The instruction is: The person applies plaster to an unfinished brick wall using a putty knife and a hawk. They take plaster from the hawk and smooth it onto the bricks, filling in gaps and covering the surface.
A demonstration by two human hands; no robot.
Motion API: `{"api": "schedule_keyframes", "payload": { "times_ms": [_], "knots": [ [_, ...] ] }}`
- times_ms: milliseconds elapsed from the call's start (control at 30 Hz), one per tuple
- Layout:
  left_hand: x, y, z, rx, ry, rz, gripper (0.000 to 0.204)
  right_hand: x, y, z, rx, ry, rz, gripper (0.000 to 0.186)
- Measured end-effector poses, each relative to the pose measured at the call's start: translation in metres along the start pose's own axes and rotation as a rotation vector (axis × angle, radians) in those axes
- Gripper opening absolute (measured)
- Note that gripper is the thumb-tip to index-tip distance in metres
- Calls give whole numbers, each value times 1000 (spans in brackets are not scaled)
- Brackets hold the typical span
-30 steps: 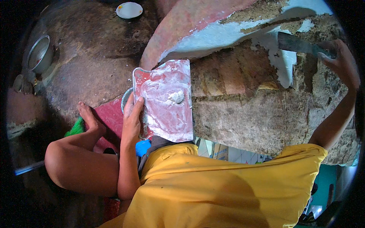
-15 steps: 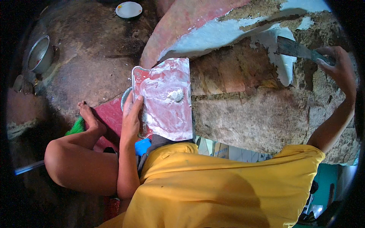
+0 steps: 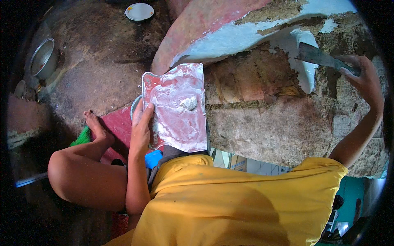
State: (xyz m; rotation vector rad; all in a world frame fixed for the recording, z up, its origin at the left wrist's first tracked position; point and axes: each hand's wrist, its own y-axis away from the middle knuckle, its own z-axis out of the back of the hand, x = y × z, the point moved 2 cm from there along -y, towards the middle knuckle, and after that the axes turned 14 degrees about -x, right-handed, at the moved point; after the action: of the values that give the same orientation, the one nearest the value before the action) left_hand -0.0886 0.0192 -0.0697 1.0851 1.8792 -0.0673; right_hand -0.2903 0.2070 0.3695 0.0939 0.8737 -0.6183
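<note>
Right hand (image 3: 363, 84) is wrapped around the handle of a putty knife (image 3: 324, 59), fingers closed on it, blade flat against the wall (image 3: 279, 123) at upper right, tip sitting at the white plaster patch (image 3: 305, 65). Left hand (image 3: 141, 125) grips the left edge of a red mixing board (image 3: 176, 106), thumb over the top face, fingers under; board held roughly level, just in front of the wall, smeared with white filler, one small lump (image 3: 189, 102) near its right-hand middle. Board and knife are well apart, opposite ends of the working area. Wall is rough: bare brick and grey render below, flaking pale-blue paint (image 3: 238, 39) and a reddish band above. Right forearm runs up across the lower right part of the wall and covers some of it; board hides the wall's left edge. Under the board, a round rim of a container (image 3: 135, 106) shows, mostly blocked by board and hand, contents not visible. Person's yellow shirt (image 3: 230, 205) fills the bottom of the view and blocks whatever is below. Bent bare knee and foot (image 3: 94, 127) at left, on a dark red floor patch (image 3: 119, 127). Blue object (image 3: 154, 158) by the left wrist, partly hidden. Green bristly thing (image 3: 82, 137) behind the foot. On the dirt floor further out: metal pot (image 3: 41, 59) far left, white plate (image 3: 139, 11) top centre.
</note>
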Motion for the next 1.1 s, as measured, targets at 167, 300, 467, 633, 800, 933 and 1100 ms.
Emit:
{"api": "schedule_keyframes", "payload": {
  "times_ms": [167,300,467,633,800,933,1100],
  "knots": [
    [2,-2,0,44,-5,-11,49,-6,-5,-3,-53,-70,-51,30],
    [-2,1,0,36,-18,-3,49,13,-18,-10,-23,46,-73,35],
    [-4,1,2,23,-52,-25,48,-33,-11,-16,-32,95,-125,42],
    [-1,0,2,37,-35,-14,47,-40,-1,-9,14,-44,-221,43],
    [-3,2,2,37,-36,-21,50,-2,-22,-19,38,28,-123,39],
    [-6,3,-1,6,-35,5,55,-32,-16,-28,-3,32,-163,37],
    [-4,2,0,3,-10,41,51,-26,11,2,59,-179,-349,33]
  ]
}}
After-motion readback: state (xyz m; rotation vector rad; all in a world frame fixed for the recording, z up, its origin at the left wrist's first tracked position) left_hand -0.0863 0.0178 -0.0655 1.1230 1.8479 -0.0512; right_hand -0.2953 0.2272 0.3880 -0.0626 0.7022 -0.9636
